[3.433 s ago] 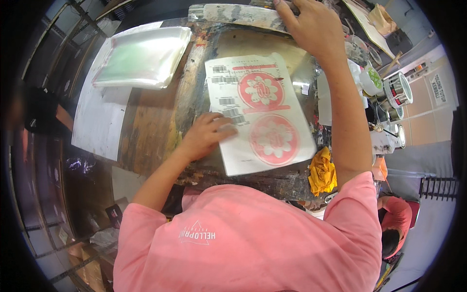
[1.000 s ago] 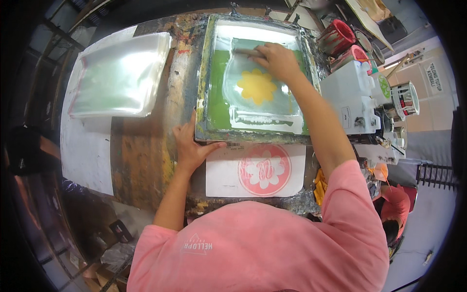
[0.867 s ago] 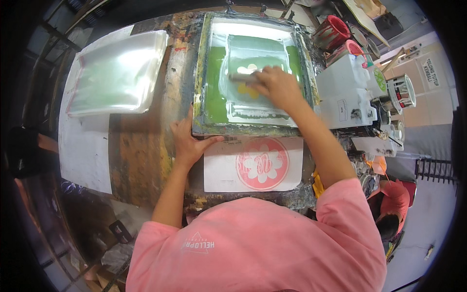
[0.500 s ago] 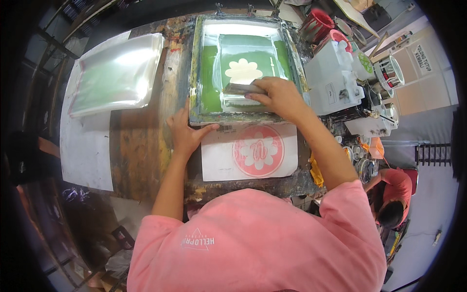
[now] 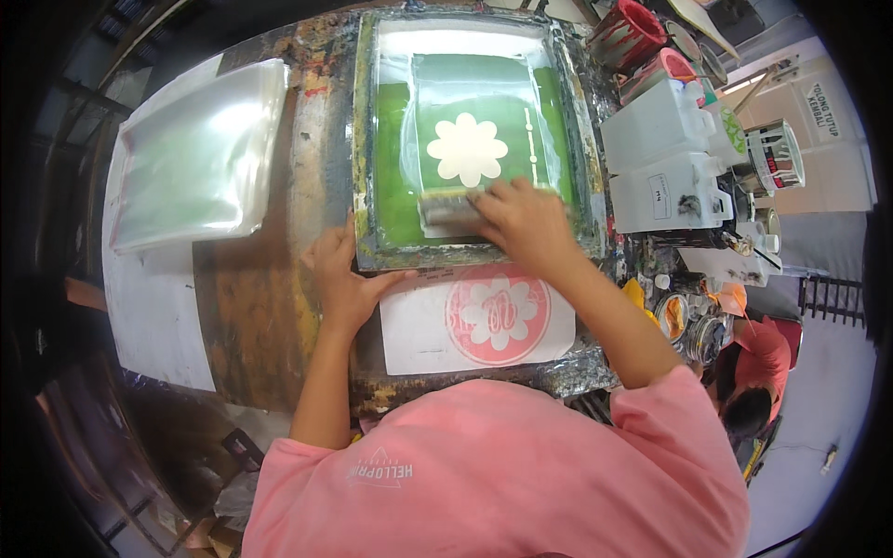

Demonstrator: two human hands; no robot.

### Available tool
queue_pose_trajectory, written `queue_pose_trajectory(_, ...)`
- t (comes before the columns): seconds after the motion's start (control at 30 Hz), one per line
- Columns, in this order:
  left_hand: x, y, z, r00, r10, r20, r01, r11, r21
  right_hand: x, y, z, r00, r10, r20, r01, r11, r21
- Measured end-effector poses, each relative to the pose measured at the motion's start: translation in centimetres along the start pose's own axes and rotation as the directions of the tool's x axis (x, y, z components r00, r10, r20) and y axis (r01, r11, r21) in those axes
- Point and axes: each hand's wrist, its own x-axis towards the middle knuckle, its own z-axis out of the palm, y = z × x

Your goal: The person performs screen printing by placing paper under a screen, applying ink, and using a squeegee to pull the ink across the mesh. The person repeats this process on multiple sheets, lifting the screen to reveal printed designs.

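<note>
A screen printing frame point(image 5: 365, 244) lies on the stained table, its green mesh bearing a pale flower shape and a thin pale line along the right. My right hand point(image 5: 528, 223) is closed on a squeegee point(image 5: 446, 214), which rests on the mesh below the flower, near the frame's near edge. The blade is partly blurred, and my fingers cover its right end. At the frame's near left corner, my left hand point(image 5: 346, 284) grips the wood, thumb along the near edge and fingers up the left side. A white sheet with a pink round flower print point(image 5: 498, 316) lies just in front of the frame.
On the left, a stack of clear plastic sleeves point(image 5: 200, 153) lies over white paper point(image 5: 167, 312). White jerrycans point(image 5: 656, 186), paint-stained tins point(image 5: 777, 158) and red-smeared pots point(image 5: 628, 37) crowd the right side. Farther right, another person in a pink shirt point(image 5: 767, 358) bends forward.
My right hand has drawn the squeegee toward me, down the mesh, uncovering the whole flower. My left hand remains at the frame's corner. The whole view has shifted slightly.
</note>
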Motion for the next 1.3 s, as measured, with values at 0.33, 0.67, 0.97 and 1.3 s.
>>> queue_pose_trajectory(0.33,0.3,0.0,-0.1,0.997,0.071,-0.036,-0.073,0.997,-0.039,14.8,11.4,2.4,0.990,0.023,-0.141,-0.037,0.994,-0.103)
queue_pose_trajectory(0.67,0.0,-0.4,0.9,0.980,0.080,-0.182,-0.099,0.991,-0.095,5.0,3.7,-7.2,0.979,0.072,0.188,-0.098,0.986,0.134)
queue_pose_trajectory(0.97,3.8,7.3,-3.2,0.953,-0.197,-0.228,-0.020,0.714,-0.700,-0.4,-3.6,-11.3,0.916,-0.014,-0.400,-0.062,0.982,-0.178)
queue_pose_trajectory(1.3,-2.2,7.0,-5.0,0.872,-0.433,0.230,0.455,0.889,-0.053,6.5,-0.3,-17.0,0.705,-0.174,-0.687,-0.040,0.958,-0.284)
